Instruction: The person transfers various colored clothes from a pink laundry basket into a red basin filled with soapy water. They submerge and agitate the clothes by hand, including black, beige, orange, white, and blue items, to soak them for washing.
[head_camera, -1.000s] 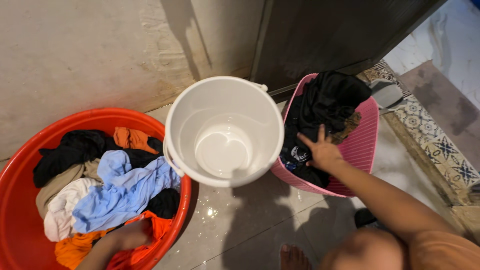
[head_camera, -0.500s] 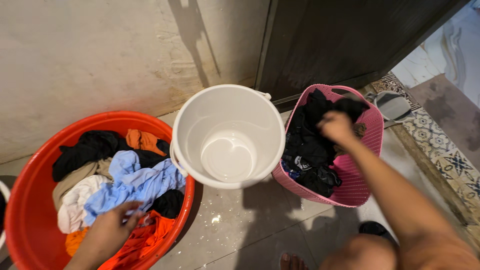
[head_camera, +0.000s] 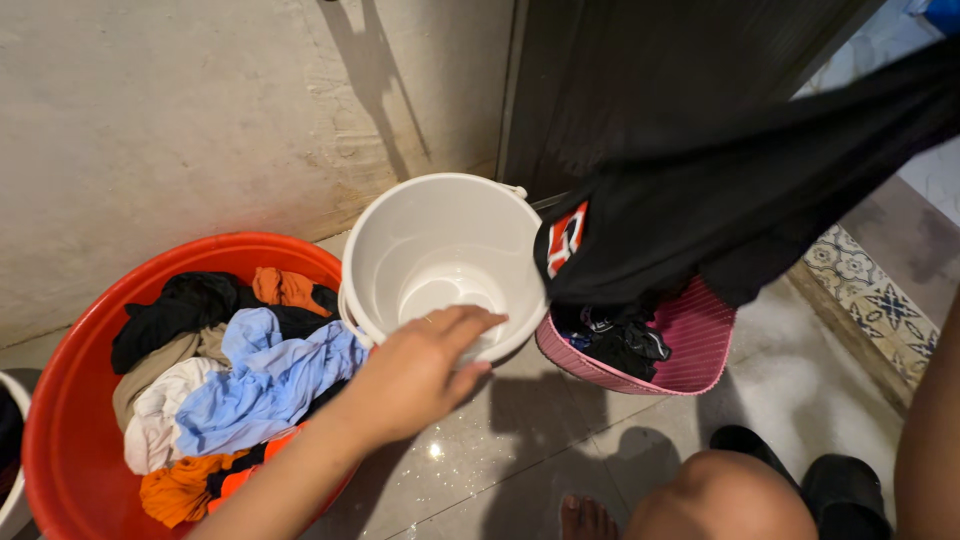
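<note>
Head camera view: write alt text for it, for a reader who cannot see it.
A black garment hangs stretched over a pink laundry basket of dark clothes, lifted toward the upper right; the right hand is out of frame. The empty left hand reaches over the rim of an empty white bucket, beside a red tub of mixed clothes.

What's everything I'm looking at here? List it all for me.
Basin: one, red, on the floor at left, full of clothes.
Clothes pile: several pieces, black, orange, light blue, white and beige, inside the basin.
Bucket: one, white, middle, against the wall.
Basket: one, pink, right of the bucket, dark clothes inside.
Black garment: one, with a red and white patch, lifted above the basket, its top end out of frame.
Slippers: two, black, bottom right.
Patterned tiles: strip at right.
Left hand: open, reaching over the bucket's rim.
Right arm: at the right edge, hand out of view.
</note>
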